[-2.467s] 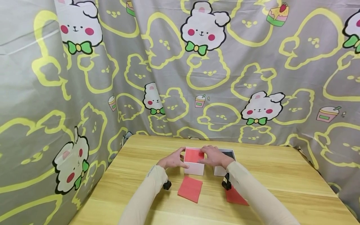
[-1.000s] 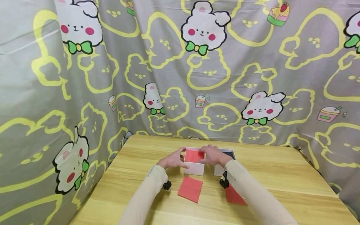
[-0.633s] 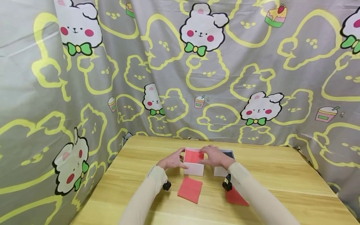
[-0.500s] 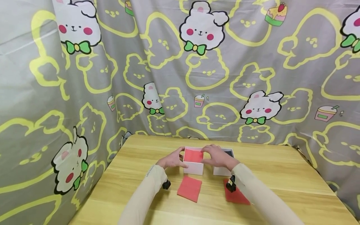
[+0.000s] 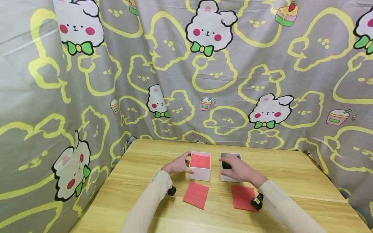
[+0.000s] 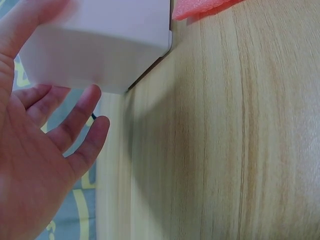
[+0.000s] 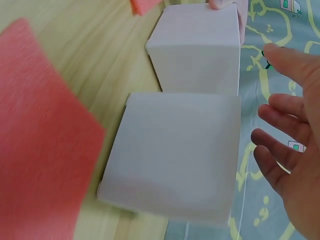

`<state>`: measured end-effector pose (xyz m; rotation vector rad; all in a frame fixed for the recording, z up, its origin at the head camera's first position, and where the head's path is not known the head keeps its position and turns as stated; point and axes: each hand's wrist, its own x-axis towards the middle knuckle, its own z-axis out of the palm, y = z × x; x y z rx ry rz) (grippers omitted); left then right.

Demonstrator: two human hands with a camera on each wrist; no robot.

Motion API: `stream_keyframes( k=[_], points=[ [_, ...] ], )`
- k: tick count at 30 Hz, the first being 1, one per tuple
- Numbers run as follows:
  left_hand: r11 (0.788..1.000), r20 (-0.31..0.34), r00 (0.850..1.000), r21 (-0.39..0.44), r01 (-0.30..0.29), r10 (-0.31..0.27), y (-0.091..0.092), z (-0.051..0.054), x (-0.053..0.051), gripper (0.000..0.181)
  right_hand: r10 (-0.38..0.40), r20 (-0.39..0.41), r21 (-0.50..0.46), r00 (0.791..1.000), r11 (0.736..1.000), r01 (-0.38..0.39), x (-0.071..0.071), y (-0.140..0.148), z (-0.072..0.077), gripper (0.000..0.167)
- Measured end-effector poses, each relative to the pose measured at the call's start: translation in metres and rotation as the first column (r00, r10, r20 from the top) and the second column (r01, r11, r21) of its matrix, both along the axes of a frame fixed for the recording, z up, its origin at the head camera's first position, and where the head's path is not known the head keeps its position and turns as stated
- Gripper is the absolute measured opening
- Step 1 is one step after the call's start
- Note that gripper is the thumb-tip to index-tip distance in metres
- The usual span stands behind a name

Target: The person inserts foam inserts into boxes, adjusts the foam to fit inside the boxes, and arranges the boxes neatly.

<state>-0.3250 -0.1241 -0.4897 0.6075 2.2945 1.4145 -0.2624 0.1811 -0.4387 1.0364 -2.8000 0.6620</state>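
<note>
My left hand [image 5: 177,164] holds the left side of a white open-topped box [image 5: 200,174], thumb on its front wall and fingers along its left side. Red sheet material [image 5: 200,160] fills that box. To the right stands a second white box [image 5: 228,178] with something dark [image 5: 226,165] inside. Over this second box hovers my right hand [image 5: 239,169], its fingers loosely spread. The right wrist view shows the right hand [image 7: 295,135] apart from the box wall [image 7: 172,155], holding nothing.
Two red felt-like squares lie in front of the boxes, a left square [image 5: 196,194] and a right square [image 5: 242,196] partly under the right wrist camera. The wooden table [image 5: 163,213] ends at a patterned curtain [image 5: 221,81] behind and to the left.
My right hand has left the right side of the red-filled box and moved right, over the box with dark contents. My left hand has stayed on its box.
</note>
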Motion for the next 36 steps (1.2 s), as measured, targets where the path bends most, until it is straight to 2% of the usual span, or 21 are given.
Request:
stream_keyframes(
  k=[9,18,25,30,36],
  points=[
    [1.0,-0.011,1.0,-0.017,-0.008,0.008,0.0,0.002,0.001,0.092,-0.013,-0.038,0.029,0.999,0.999,0.014,0.016,0.024,-0.005,0.05],
    [1.0,0.012,1.0,0.004,0.008,-0.008,0.0,-0.001,0.0,0.09,0.02,-0.146,0.039,0.989,0.999,-0.014,0.028,0.041,-0.016,0.046],
    [1.0,0.014,1.0,0.015,0.01,-0.01,0.0,0.0,-0.001,0.09,-0.01,-0.116,0.031,0.993,0.999,0.014,0.034,0.05,-0.017,0.046],
    [1.0,0.014,1.0,0.008,0.01,-0.01,0.0,0.0,0.0,0.091,-0.008,-0.147,0.016,0.989,1.0,0.011,0.038,0.056,-0.019,0.045],
    [1.0,0.004,1.0,0.002,0.008,-0.008,-0.001,-0.001,-0.001,0.092,-0.048,-0.152,0.015,0.987,0.999,0.05,0.042,0.066,-0.023,0.044]
  ],
)
